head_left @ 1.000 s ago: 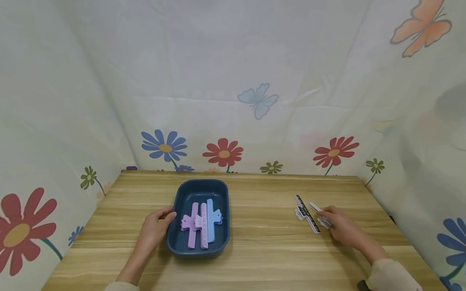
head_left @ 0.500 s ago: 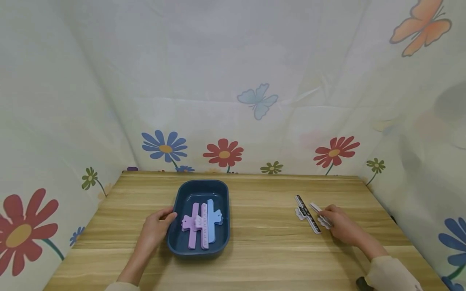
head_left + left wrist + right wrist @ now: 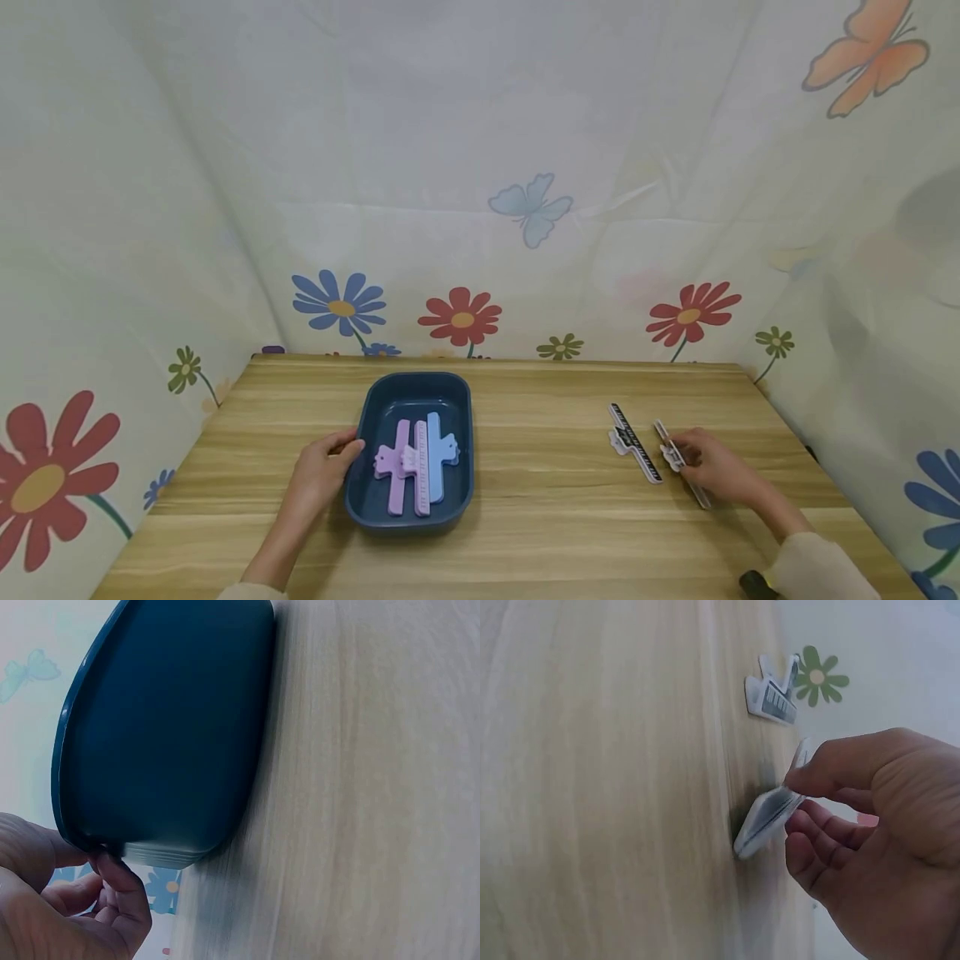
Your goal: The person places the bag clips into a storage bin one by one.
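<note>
- Under all: wood-grain tabletop.
- At seven o'clock in head view: navy tray, upright.
- At tray's nine o'clock: left hand, pinching the rim, presumably for steadying.
- At four o'clock, well apart from tray: right hand, narrow, holding a pale clip between thumb and fingers.
- Inside tray: purple clip towards nine, blue clip towards three, pink clip between.
- At pale clip's ten o'clock, near, unheld: piano-key clip, on tabletop.
- Pale clip: tilted; cannot tell whether touching wood. Step, as judged: picking up. Next move likely calls for firm pinch, lift clear of piano-key clip, carry towards nine o'clock.
</note>
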{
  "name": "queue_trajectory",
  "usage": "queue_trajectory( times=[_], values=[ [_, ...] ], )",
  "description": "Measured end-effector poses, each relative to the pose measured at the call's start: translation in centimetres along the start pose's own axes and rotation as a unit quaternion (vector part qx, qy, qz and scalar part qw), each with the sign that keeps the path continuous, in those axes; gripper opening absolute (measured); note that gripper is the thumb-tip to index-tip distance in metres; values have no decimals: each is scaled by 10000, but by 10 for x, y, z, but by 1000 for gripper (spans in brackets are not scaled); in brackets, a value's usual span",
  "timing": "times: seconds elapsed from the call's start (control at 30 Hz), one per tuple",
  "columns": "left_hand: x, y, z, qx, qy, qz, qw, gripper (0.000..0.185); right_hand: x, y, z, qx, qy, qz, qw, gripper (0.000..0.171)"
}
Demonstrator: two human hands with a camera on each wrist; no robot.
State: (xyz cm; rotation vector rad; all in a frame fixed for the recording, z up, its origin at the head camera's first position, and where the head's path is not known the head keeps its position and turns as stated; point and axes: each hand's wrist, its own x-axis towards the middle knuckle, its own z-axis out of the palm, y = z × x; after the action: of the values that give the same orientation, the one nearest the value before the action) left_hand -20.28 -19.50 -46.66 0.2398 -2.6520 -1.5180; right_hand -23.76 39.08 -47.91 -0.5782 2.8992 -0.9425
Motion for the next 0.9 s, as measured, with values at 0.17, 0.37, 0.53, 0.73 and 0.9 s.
queue_trajectory(
  times=[0.17,0.37,0.53,0.73,0.9],
  values=[
    [0,1,0,-16,-8,-49,10000,45,-7,4,-4,592,72,144,9981,46],
    [-2,3,-1,-77,-48,-129,9999,45,-16,6,-9,1236,215,805,9888,53],
    [-2,3,0,-67,-45,-98,9999,44,-20,3,-11,1681,506,1274,9762,60],
    [-2,3,0,-105,-60,-108,9999,44,-23,-7,-20,1976,923,1111,9696,59],
    [-1,3,-1,-115,-66,-110,9999,44,-23,-17,-31,1984,989,984,9701,60]
  ],
)
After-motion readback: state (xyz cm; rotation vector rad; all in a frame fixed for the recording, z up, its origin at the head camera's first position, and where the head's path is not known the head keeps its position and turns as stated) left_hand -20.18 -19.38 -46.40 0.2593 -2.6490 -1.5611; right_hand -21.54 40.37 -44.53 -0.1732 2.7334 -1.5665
